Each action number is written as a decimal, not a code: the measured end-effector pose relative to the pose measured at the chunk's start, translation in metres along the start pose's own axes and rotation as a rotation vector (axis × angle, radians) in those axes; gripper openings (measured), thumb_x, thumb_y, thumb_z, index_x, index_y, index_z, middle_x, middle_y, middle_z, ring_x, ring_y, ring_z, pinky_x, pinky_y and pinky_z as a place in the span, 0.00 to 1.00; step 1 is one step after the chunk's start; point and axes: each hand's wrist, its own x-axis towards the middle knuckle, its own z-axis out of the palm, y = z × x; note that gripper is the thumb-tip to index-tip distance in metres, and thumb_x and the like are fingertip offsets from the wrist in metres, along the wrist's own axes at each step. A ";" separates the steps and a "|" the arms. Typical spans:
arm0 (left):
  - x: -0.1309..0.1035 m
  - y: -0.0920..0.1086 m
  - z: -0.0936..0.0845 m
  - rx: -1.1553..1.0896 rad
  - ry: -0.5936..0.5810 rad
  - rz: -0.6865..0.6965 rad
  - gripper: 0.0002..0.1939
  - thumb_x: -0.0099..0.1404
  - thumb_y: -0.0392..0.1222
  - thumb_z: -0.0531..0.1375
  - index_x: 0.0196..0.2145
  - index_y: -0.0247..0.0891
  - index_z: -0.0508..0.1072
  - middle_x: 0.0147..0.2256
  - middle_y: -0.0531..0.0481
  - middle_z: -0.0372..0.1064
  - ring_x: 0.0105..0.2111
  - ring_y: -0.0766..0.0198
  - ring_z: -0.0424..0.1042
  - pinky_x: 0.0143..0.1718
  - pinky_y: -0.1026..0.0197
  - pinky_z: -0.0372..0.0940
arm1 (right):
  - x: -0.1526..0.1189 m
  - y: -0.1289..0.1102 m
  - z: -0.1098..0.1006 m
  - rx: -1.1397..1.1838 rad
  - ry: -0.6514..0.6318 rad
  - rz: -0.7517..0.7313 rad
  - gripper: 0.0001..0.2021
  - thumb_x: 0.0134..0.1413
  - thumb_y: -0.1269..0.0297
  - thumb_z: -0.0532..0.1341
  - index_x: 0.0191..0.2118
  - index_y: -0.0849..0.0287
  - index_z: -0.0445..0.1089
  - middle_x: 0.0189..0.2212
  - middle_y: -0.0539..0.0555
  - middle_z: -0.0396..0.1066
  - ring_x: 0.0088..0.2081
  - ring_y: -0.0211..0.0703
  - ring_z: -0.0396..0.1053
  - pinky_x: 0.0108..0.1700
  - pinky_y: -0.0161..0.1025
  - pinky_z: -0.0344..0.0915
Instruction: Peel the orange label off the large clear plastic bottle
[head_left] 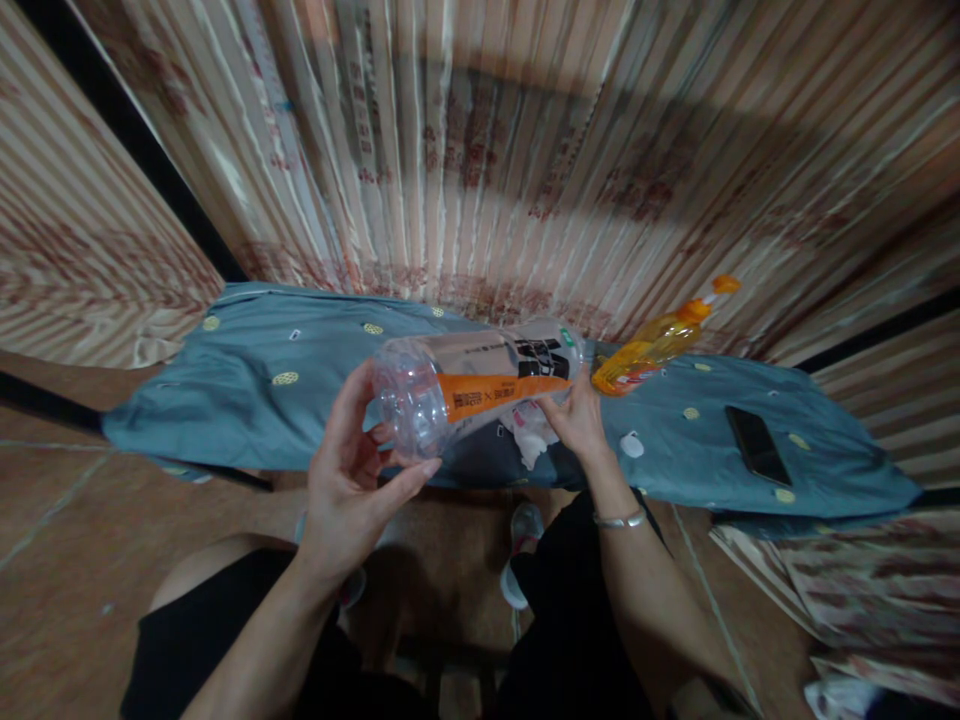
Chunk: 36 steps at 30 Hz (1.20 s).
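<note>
A large clear plastic bottle (480, 385) with an orange and black label lies sideways in the air above the cloth-covered table. My left hand (352, 480) cups its ribbed end at the left, fingers behind and thumb below. At the other end my right hand (579, 408) closes on the bottle; its fingers are partly hidden behind it. Just right of that hand a yellow-orange bottle (649, 345) with an orange cap stands tilted in view. Below the clear bottle lies a crumpled white tissue or wrapper (531, 435).
The narrow table (247, 420) has a blue-green patterned cloth. On its right part lie a small white round piece (631, 443) and a black phone (757, 445). Striped curtains (480, 150) hang behind, with dark metal poles (142, 150) at the sides.
</note>
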 end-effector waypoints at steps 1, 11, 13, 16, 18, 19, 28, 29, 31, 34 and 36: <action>0.000 0.000 0.000 0.003 0.001 -0.001 0.45 0.47 0.29 0.75 0.59 0.58 0.72 0.66 0.51 0.62 0.45 0.56 0.77 0.27 0.66 0.76 | 0.000 0.000 0.000 -0.008 0.004 -0.007 0.34 0.54 0.43 0.63 0.59 0.60 0.59 0.44 0.63 0.76 0.41 0.61 0.77 0.44 0.55 0.73; -0.002 -0.002 -0.003 0.035 -0.006 0.000 0.44 0.49 0.32 0.75 0.60 0.63 0.70 0.67 0.54 0.61 0.48 0.57 0.77 0.30 0.67 0.76 | 0.001 0.003 0.001 -0.032 0.005 -0.030 0.33 0.56 0.41 0.62 0.59 0.59 0.59 0.44 0.62 0.76 0.41 0.60 0.77 0.46 0.55 0.72; -0.001 -0.002 -0.002 0.055 -0.001 0.002 0.45 0.48 0.33 0.75 0.61 0.61 0.69 0.67 0.51 0.61 0.47 0.56 0.78 0.28 0.65 0.77 | 0.001 0.003 0.001 -0.029 -0.005 -0.020 0.33 0.56 0.42 0.62 0.59 0.58 0.59 0.44 0.62 0.76 0.40 0.60 0.77 0.45 0.55 0.73; -0.001 -0.002 -0.002 0.098 0.004 0.009 0.46 0.48 0.35 0.75 0.63 0.56 0.68 0.66 0.46 0.63 0.47 0.50 0.78 0.27 0.62 0.77 | 0.001 0.003 0.001 -0.042 -0.006 -0.019 0.34 0.56 0.41 0.62 0.60 0.59 0.58 0.45 0.64 0.76 0.44 0.62 0.77 0.47 0.58 0.72; -0.001 -0.002 -0.002 0.111 -0.004 0.009 0.45 0.49 0.36 0.75 0.63 0.56 0.67 0.66 0.46 0.62 0.48 0.49 0.78 0.27 0.61 0.77 | 0.000 0.003 0.001 -0.045 0.000 -0.019 0.35 0.56 0.41 0.62 0.60 0.59 0.58 0.46 0.64 0.76 0.45 0.63 0.76 0.48 0.58 0.72; -0.001 -0.002 -0.002 0.111 -0.007 0.011 0.45 0.49 0.36 0.75 0.63 0.56 0.67 0.67 0.46 0.61 0.48 0.50 0.78 0.27 0.61 0.77 | 0.000 0.002 0.001 -0.045 0.002 -0.016 0.34 0.56 0.41 0.62 0.60 0.59 0.58 0.46 0.64 0.76 0.45 0.63 0.76 0.48 0.58 0.72; -0.001 -0.001 -0.002 0.098 0.010 0.004 0.46 0.48 0.35 0.75 0.63 0.55 0.68 0.65 0.46 0.63 0.46 0.52 0.78 0.27 0.62 0.77 | 0.001 0.001 0.001 -0.042 0.007 -0.002 0.35 0.54 0.40 0.62 0.59 0.59 0.59 0.47 0.65 0.75 0.47 0.64 0.75 0.51 0.59 0.70; -0.001 -0.001 -0.002 0.097 0.010 0.004 0.46 0.48 0.35 0.75 0.63 0.55 0.68 0.65 0.46 0.63 0.46 0.52 0.78 0.27 0.62 0.78 | 0.001 0.001 0.001 -0.042 0.007 0.003 0.35 0.54 0.39 0.62 0.59 0.59 0.59 0.48 0.66 0.75 0.47 0.64 0.75 0.51 0.60 0.70; -0.001 0.000 -0.002 0.093 0.006 0.007 0.46 0.48 0.35 0.75 0.63 0.55 0.68 0.66 0.46 0.63 0.46 0.53 0.78 0.27 0.62 0.78 | 0.001 0.001 0.001 -0.040 0.005 0.005 0.36 0.54 0.39 0.62 0.59 0.60 0.59 0.48 0.66 0.75 0.48 0.64 0.75 0.52 0.60 0.70; -0.002 0.000 -0.002 0.078 0.001 0.007 0.46 0.48 0.34 0.75 0.62 0.56 0.68 0.66 0.47 0.63 0.46 0.53 0.78 0.28 0.63 0.78 | 0.001 0.000 0.000 -0.034 -0.002 -0.004 0.34 0.55 0.40 0.61 0.59 0.59 0.59 0.48 0.65 0.75 0.47 0.63 0.75 0.51 0.60 0.70; -0.002 -0.001 -0.002 0.061 -0.002 0.004 0.46 0.47 0.32 0.75 0.62 0.57 0.69 0.66 0.48 0.63 0.46 0.53 0.78 0.28 0.63 0.77 | 0.001 -0.001 0.000 -0.029 0.004 -0.009 0.34 0.55 0.40 0.62 0.59 0.59 0.59 0.47 0.64 0.75 0.45 0.62 0.76 0.50 0.59 0.70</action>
